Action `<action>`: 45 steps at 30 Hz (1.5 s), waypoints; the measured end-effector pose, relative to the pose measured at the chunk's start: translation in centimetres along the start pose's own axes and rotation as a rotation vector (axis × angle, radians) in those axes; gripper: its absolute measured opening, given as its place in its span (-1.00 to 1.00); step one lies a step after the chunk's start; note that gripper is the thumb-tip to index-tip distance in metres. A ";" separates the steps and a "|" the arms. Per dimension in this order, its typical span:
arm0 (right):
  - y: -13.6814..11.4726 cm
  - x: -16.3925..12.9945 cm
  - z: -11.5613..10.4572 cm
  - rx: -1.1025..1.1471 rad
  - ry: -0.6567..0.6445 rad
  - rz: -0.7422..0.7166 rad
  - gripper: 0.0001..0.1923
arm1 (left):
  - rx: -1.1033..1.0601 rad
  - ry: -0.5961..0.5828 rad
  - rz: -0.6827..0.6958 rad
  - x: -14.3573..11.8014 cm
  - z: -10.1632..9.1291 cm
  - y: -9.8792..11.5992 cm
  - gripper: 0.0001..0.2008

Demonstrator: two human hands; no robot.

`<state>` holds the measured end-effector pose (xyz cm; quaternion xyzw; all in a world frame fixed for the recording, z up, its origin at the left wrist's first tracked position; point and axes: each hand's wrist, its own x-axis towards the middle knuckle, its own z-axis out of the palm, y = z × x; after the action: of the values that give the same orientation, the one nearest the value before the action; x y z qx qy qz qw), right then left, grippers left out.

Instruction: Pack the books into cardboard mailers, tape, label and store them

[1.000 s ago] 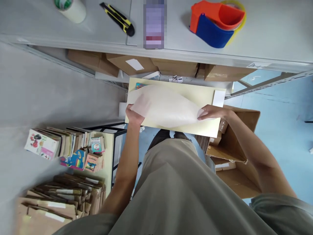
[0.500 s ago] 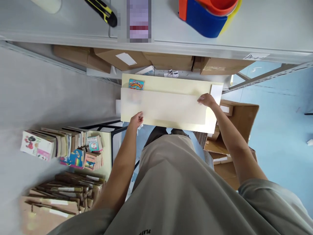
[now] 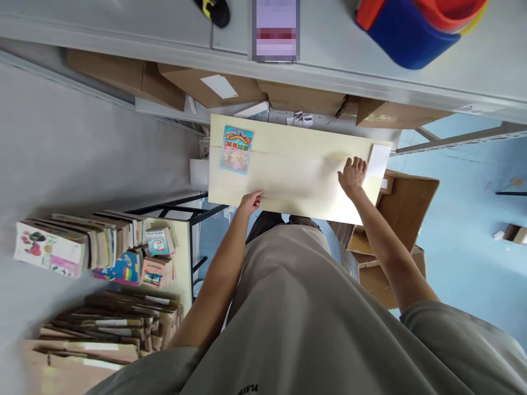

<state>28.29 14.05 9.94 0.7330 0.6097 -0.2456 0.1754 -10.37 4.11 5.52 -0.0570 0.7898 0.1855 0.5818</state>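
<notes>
Both hands (image 3: 352, 174) flatten the board (image 3: 296, 164), long axis sideways.

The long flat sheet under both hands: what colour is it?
Pale cream-yellow sheet, plain apart from a small colourful booklet near its left end; head view.

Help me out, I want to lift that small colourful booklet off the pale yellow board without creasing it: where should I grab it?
Probably by a long side edge, coming from the board's left end. The booklet lies flat and thin near the left end of the board, so fingertips must slide under an edge. The left hand is the nearer one; the right hand rests flat at the far end.
</notes>
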 end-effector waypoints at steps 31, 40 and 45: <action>-35.0 -2.5 12.1 0.283 -0.210 -0.216 -0.67 | 0.925 0.113 0.821 11.6 -6.3 23.1 -0.77; -33.3 -1.0 13.6 0.630 -0.241 -0.340 -0.79 | 0.645 -0.050 1.416 2.0 -5.3 22.9 -0.85; -26.6 0.0 13.3 1.201 -0.297 -0.265 -0.68 | 0.434 -0.218 1.426 -4.5 -2.8 18.0 -0.56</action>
<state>0.27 11.84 0.24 0.5797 0.4203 -0.6639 -0.2158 -16.98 19.22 14.58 0.6027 0.5922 0.3621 0.3937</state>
